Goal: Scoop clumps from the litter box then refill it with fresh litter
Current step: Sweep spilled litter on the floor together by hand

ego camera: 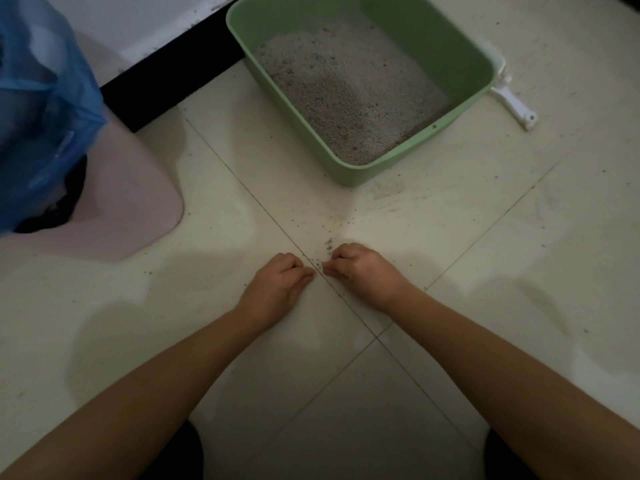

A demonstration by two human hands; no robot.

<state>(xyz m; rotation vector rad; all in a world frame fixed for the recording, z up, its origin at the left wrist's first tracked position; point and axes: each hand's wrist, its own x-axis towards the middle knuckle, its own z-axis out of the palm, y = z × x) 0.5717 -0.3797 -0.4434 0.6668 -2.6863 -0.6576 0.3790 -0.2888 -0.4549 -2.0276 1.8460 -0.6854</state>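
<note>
One wide-angle view only (worn on the person's head) looks forward and steeply down at the pale tiled floor (485,271). The left hand (280,284) and right hand (363,271) lie close below, mid-frame; the green plastic litter box (450,46) sits farther ahead, near the top edge.

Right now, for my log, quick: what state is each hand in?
Left hand: fingers curled, contents cannot be told.
Right hand: fingers curled, contents cannot be told.
</note>
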